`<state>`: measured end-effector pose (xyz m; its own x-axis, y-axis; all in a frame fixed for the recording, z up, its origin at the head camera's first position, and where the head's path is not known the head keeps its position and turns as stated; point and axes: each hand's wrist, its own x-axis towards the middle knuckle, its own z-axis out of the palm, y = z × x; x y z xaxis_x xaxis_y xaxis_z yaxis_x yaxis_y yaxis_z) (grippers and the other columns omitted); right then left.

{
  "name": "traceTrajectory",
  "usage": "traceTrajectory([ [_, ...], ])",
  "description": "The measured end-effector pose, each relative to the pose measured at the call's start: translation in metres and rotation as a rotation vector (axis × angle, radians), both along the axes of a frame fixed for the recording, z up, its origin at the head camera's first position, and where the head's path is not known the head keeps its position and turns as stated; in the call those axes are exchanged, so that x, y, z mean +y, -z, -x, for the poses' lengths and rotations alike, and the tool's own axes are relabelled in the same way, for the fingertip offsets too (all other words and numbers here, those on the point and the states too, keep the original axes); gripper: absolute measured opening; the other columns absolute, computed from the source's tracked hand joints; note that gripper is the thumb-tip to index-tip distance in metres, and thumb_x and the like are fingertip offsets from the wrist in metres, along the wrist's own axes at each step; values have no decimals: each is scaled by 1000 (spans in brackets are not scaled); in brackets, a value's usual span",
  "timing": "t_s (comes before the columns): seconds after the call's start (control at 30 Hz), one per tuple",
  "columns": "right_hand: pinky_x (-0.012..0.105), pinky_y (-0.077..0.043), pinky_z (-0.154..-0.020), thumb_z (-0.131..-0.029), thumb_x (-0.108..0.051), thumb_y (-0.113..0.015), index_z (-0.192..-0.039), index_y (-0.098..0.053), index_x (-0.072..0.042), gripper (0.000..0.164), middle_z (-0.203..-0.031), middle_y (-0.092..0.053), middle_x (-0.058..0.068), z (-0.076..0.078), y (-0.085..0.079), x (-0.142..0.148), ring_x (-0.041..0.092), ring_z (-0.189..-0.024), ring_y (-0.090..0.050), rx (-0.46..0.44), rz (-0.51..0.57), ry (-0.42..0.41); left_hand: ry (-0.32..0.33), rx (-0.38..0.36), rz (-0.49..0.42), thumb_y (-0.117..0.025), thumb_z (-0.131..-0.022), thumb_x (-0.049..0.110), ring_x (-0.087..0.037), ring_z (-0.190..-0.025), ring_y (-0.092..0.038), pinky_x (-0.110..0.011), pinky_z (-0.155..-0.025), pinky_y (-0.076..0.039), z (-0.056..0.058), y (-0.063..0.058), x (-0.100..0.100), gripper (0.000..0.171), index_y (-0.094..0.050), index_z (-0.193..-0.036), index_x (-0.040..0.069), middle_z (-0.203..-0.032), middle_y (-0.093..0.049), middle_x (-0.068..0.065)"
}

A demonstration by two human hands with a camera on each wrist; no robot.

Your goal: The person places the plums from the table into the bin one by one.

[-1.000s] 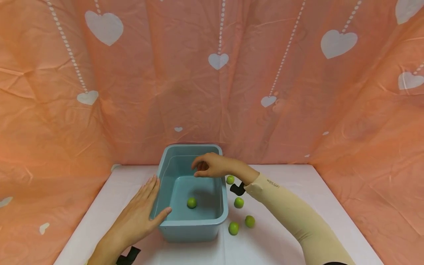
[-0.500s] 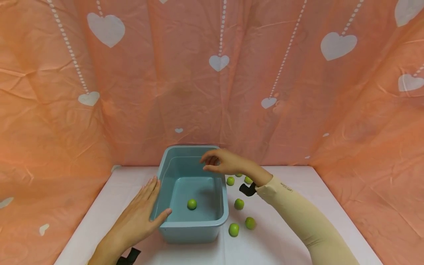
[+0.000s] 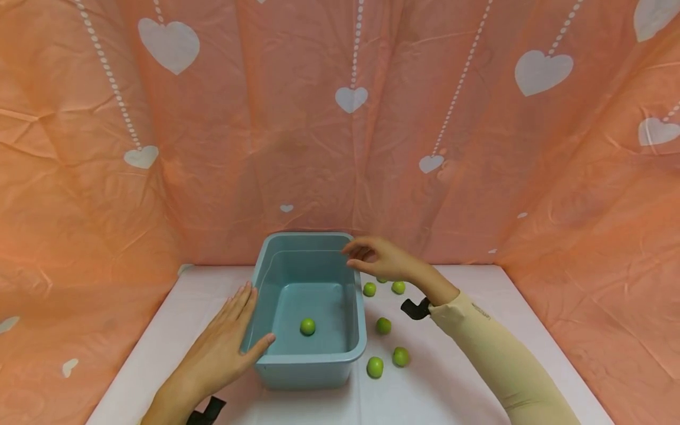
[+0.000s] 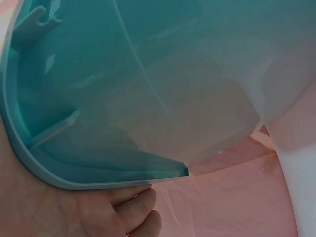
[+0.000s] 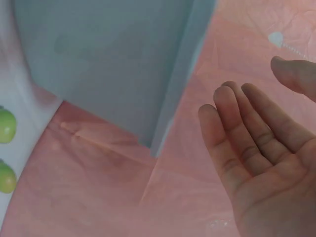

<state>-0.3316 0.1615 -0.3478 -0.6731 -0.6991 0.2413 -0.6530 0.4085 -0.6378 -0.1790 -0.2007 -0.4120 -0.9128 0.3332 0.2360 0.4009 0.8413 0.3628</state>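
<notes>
A blue-grey plastic bin (image 3: 310, 358) stands on the white table, and one green round fruit (image 3: 307, 326), like a small lime or apple, lies on its floor. My left hand (image 3: 225, 339) rests against the bin's left rim with its fingers extended. In the left wrist view the fingers (image 4: 136, 210) lie along the outside of the rim. Above the bin's right rim, my right hand (image 3: 379, 258) hovers with loosely bent fingers. The right wrist view shows its palm (image 5: 276, 182) holding nothing, apart from the bin wall (image 5: 108, 69).
Several more green fruits (image 3: 375, 367) are scattered on the table (image 3: 451, 354) to the right of the bin. One of them is partly hidden behind my right hand. An orange curtain with white hearts (image 3: 352, 100) hangs close behind the bin and along both sides.
My right hand has moved right, from over the bin's inside to its right rim, uncovering fruits beyond the bin. The left hand and the fruit in the bin stay in place.
</notes>
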Motion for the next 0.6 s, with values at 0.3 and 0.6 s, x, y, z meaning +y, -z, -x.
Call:
traceTrajectory([
  [0.3, 38, -61, -96, -103, -14, -75, -130, -73, -1, 30, -113, -74, 6, -2, 15, 21, 21, -103, -71, -21, 49, 69, 7, 1, -5, -59, -105, 64, -42, -163, -19, -58, -131, -22, 1, 2, 0, 98, -25, -169, -2, -177, -19, -21],
  [0.6, 45, -60, -99, -104, -14, -73, -131, -72, -2, 30, -118, -75, 13, 1, 30, 42, 26, -108, -72, 0, 62, 160, 1, -3, -5, -58, -105, 64, -42, -163, -19, -57, -131, -21, 0, 1, 0, 98, -24, -169, -2, -177, -18, -21],
])
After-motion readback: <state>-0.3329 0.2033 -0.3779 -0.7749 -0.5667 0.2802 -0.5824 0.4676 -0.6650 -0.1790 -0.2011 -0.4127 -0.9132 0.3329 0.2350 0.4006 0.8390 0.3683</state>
